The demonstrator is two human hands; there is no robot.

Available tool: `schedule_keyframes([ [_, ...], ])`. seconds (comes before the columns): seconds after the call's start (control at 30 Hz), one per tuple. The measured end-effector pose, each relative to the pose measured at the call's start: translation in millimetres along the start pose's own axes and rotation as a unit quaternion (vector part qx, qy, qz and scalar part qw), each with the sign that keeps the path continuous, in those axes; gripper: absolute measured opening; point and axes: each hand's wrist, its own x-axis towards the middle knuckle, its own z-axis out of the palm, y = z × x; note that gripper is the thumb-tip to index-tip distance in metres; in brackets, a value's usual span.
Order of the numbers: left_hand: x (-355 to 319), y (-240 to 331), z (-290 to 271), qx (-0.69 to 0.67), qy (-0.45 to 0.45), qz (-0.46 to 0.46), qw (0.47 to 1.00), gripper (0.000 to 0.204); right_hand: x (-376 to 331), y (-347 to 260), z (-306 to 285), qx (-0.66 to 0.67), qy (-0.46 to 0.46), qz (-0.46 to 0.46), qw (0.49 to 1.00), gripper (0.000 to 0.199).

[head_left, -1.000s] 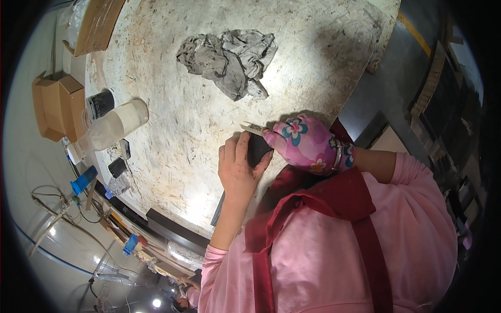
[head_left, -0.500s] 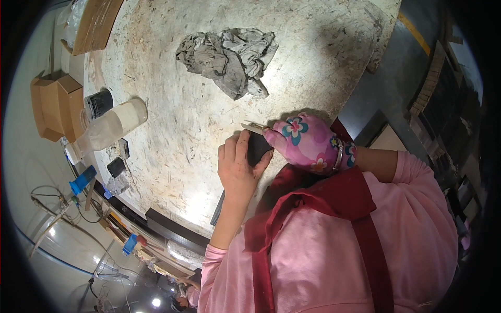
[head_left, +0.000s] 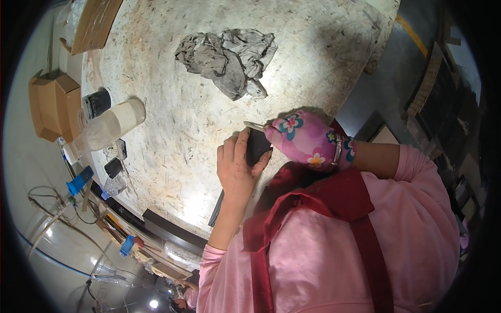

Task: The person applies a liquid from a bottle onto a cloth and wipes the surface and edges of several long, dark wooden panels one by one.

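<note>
A dark, flat-faced piece (head_left: 255, 147) lies at the table's near side, between my two hands. My bare left hand (head_left: 235, 163) grips it from the left, with its fingers along one edge and its thumb on the near side. My right hand (head_left: 305, 140) wears a pink flowered glove and is closed on a thin metal blade (head_left: 253, 125). This blade lies across the far end of the dark piece. The glove hides the blade's other end. Beyond my hands is a crumpled grey rag (head_left: 229, 62).
On the left of the worn white table (head_left: 162, 125) lies a clear bottle (head_left: 112, 125), beside a black-sided container (head_left: 97, 103) and an open cardboard box (head_left: 55, 107). A long dark strip (head_left: 172, 229) runs along the lower left edge. Another person (head_left: 188, 295) is at the bottom.
The blade has shifted slightly and now points more to the left across the piece's far end. My right hand has tilted a little with it. My left hand keeps its grip.
</note>
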Motion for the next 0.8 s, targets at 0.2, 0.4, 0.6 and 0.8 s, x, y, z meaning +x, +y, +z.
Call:
schedule_keyframes([
  [0.2,-2.1,-1.1,0.5,-0.002,0.002,-0.022,1.000,0.068,0.1,2.3,-5.3,0.084,0.041,0.092,0.991,0.016],
  [0.4,-1.4,-0.5,0.4,0.009,0.004,-0.003,1.000,0.068,-2.2,-1.2,-13.6,0.136,-0.008,0.108,0.985,0.025],
  [0.6,-2.9,0.3,2.2,0.011,0.001,-0.006,1.000,0.069,-9.4,1.0,5.2,0.087,0.025,0.060,0.994,0.017],
  [0.8,-3.1,0.9,0.9,0.009,0.009,0.001,1.000,0.067,-3.7,0.1,7.7,0.040,-0.014,0.063,0.997,0.024],
])
